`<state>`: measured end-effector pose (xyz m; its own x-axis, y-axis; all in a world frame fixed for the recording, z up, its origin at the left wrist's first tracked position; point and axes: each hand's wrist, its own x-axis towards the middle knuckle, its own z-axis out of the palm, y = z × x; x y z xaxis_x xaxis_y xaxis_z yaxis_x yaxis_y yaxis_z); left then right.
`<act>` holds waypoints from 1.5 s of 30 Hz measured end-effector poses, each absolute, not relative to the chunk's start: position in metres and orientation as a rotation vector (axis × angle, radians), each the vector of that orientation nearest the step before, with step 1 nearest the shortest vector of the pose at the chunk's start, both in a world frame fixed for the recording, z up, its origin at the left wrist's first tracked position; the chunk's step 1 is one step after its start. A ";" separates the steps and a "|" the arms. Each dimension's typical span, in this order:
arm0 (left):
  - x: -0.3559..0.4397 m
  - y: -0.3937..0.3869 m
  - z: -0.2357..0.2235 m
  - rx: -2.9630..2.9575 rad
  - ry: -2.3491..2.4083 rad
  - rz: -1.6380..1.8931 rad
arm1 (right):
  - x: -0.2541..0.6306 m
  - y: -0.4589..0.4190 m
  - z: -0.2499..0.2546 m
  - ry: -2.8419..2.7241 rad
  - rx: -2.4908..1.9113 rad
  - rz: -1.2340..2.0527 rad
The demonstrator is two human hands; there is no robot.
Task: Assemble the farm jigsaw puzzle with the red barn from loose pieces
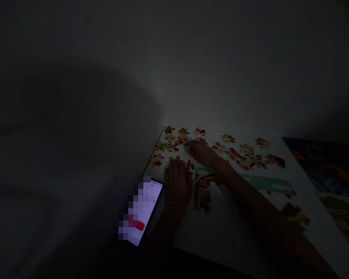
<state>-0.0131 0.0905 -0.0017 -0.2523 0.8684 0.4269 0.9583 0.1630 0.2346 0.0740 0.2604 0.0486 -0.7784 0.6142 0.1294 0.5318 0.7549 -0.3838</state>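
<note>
The room is dark. On a white board (227, 232) lie several loose jigsaw pieces (174, 146) at its far edge. A partly joined patch with a red barn (203, 190) sits in the middle. My left hand (177, 182) rests flat on the board near the left edge, fingers stretched over a few pieces. My right hand (202, 152) reaches across to the loose pieces at the far left, fingers extended and touching one; whether it grips anything is hidden in the dim light.
A lit phone (145, 211) lies at the board's left edge beside my left hand. A dark picture sheet or box lid (331, 178) lies at the right. More joined green pieces (267, 184) stretch to the right. A plain wall stands behind.
</note>
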 end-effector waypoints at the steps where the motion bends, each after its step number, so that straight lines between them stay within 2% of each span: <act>1: -0.014 0.090 -0.002 -1.791 -2.225 -0.684 | 0.069 0.258 0.046 -2.714 -0.868 0.475; 8: -0.013 0.093 0.000 -1.777 -2.231 -0.654 | 0.048 0.246 0.037 -2.811 -0.698 0.413; 17: -0.015 0.084 0.007 -1.814 -2.148 -0.768 | 0.056 0.254 0.044 -2.825 -0.699 0.384; 24: -0.009 0.083 0.020 -2.142 -2.057 -0.764 | 0.063 0.262 0.045 -2.775 -0.737 0.427; 32: -0.007 0.086 0.016 -2.156 -2.017 -0.812 | 0.063 0.264 0.037 -2.745 -0.728 0.376; 45: -0.010 0.086 0.012 -2.389 -1.882 -0.883 | 0.051 0.235 0.054 -2.914 -0.617 0.587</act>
<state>-0.0103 0.0860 0.0122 0.1383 0.9035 0.4056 0.8895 -0.2934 0.3502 0.0514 0.2351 0.0545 -0.9122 0.4092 0.0229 0.3684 0.8431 -0.3918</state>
